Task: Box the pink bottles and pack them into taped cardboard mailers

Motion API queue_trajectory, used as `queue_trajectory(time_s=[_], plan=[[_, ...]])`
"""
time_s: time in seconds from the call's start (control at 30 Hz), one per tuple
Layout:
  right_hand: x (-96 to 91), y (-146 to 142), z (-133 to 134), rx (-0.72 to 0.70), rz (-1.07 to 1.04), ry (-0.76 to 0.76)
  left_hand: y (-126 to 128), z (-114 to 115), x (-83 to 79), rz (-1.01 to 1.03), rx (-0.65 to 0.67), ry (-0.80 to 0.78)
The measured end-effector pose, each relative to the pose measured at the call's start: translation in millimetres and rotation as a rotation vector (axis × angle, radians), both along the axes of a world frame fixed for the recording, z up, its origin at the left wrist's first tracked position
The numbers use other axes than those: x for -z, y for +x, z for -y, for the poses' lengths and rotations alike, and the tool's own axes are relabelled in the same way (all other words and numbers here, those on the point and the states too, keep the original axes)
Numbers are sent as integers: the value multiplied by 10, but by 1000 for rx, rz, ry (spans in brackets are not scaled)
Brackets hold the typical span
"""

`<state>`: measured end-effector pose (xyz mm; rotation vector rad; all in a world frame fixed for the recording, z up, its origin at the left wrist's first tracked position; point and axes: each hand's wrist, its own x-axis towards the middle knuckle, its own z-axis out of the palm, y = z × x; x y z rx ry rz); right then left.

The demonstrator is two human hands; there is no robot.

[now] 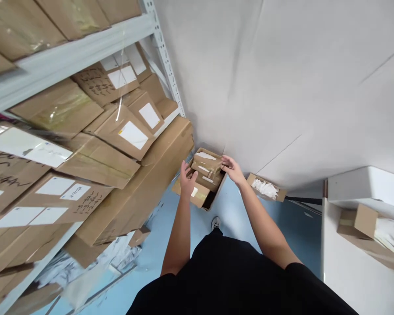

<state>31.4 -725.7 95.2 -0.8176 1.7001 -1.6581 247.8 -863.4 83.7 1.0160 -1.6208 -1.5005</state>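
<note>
An open cardboard carton (219,190) stands on the floor by the wall, with smaller taped boxes inside. The topmost small box (207,162) carries a white label and clear tape. To its left is my left hand (187,179), fingers spread and nothing held. On the other side, my right hand (231,169) has its fingers apart at the small box's right edge and the carton rim; whether they touch cannot be made out. A brown flap or flat box (199,195) with a white label lies on the near left side of the carton.
Metal shelving (166,61) stacked with labelled boxes fills the left, with a long carton (141,183) along its front. White material fills a small box (265,189) by the wall. At right, a white surface (348,262) bears another open box (364,227).
</note>
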Motion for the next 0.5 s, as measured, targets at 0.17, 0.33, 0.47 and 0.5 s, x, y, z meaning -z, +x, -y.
queue_trajectory(time_s=[0.17,0.33,0.47,0.5], plan=[[-200,-140,-581,151,-83,11,-577,-298,-105,-18,196,-28],[-337,-342,-1523,371,-148,34,-1309,-916,-208,-64,430,-40],[-411,-471,-2498,576,-160,42,-1929,-1705,-289,-75,650,-31],[-428,-490,-2763,631,-159,40,-2079,-1938,-310,-71,712,-33]])
